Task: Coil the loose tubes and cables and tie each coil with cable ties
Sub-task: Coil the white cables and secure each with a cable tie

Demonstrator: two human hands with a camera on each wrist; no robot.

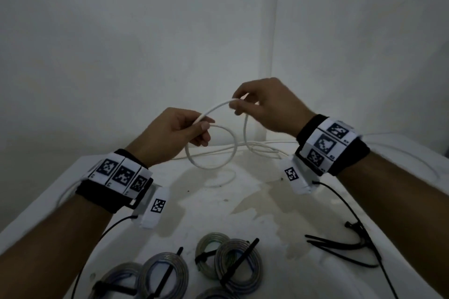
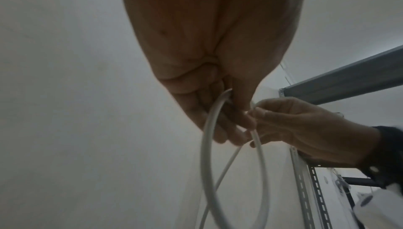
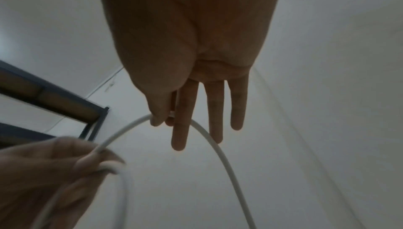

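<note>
Up close: thumb and forefinger of right hand [image 1: 267, 107] pinching white cable [image 1: 211, 148] at the top of its arc, other three fingers [image 3: 214, 112] straight and spare, likely kept clear so the line can slide. Left hand [image 1: 170, 135] curled round the same cable, thumb pressing down on the first finished loop, holding it from springing open. Both hands raised above white table [image 1: 255, 201]; loop hanging free below left fist, just over the surface. Between the two grips, a short arched span, apparently the next turn being fed across to the holding hand. Beyond the right pinch, cable dropping down to the tabletop and running away rightward in several slack strands, much still unwound by the look of it. Nearer, at the table's front edge: finished coils [image 1: 228, 260] of clear tubing, each cinched with a black tie, set aside out of the working space. Off to the right, spare cable ties [image 1: 340, 244] lying loose, within reach for binding this coil once wound. Metal shelving [image 2: 348, 76] behind, against the wall.
</note>
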